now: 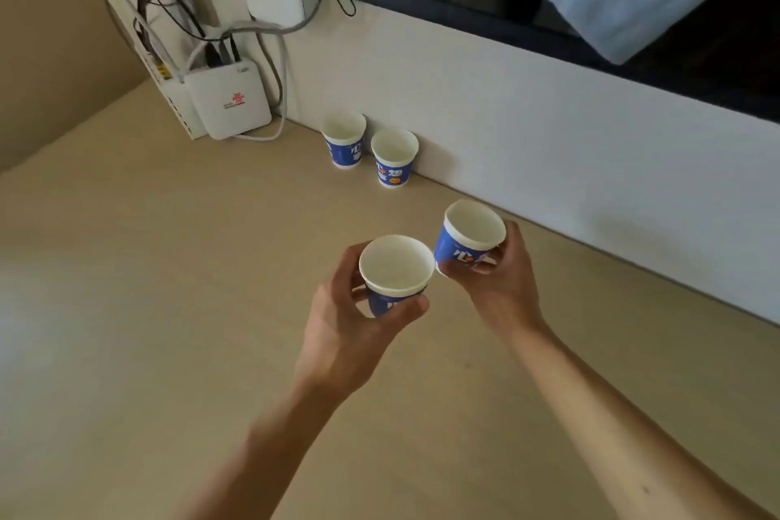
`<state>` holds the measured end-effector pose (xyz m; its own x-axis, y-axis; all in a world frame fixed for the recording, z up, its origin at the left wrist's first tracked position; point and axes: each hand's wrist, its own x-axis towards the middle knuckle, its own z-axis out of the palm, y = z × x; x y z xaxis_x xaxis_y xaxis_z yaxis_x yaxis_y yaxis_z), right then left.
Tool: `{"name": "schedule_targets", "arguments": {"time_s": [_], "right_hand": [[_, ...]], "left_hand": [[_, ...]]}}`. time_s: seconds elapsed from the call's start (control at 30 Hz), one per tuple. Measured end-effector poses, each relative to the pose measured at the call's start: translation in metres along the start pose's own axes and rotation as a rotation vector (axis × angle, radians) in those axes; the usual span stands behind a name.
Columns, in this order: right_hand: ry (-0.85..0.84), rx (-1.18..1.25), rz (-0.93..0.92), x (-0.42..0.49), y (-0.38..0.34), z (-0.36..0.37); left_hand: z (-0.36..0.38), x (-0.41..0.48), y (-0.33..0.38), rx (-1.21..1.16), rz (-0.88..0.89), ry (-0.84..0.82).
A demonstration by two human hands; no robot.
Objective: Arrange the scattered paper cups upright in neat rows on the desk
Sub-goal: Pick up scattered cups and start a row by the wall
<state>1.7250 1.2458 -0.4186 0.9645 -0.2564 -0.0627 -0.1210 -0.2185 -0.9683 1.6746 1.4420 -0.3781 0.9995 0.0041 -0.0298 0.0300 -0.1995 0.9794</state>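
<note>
Above desk (169,308), hands (346,321) (502,283) gripping 2 cups (396,266) (472,230)

Four blue-and-white paper cups (394,160), one white router (230,103), and two hands: left hand (346,321), right hand (502,283).

On the beige desk (147,308), upright at the back wall, left cup (344,141) just beside right cup (394,158), white router (230,101) near the corner.
</note>
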Motion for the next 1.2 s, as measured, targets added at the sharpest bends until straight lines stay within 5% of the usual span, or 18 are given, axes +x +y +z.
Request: {"name": "schedule_targets", "arguments": {"time_s": [0.67,1.2], "right_hand": [[0.253,-0.178,-0.192,0.082,0.023,0.046],[0.39,-0.23,-0.177,0.096,0.028,0.06]], "left_hand": [[-0.001,0.035,-0.052,-0.045,0.069,-0.013],[-0.011,0.036,-0.053,-0.063,0.047,-0.01]]}}
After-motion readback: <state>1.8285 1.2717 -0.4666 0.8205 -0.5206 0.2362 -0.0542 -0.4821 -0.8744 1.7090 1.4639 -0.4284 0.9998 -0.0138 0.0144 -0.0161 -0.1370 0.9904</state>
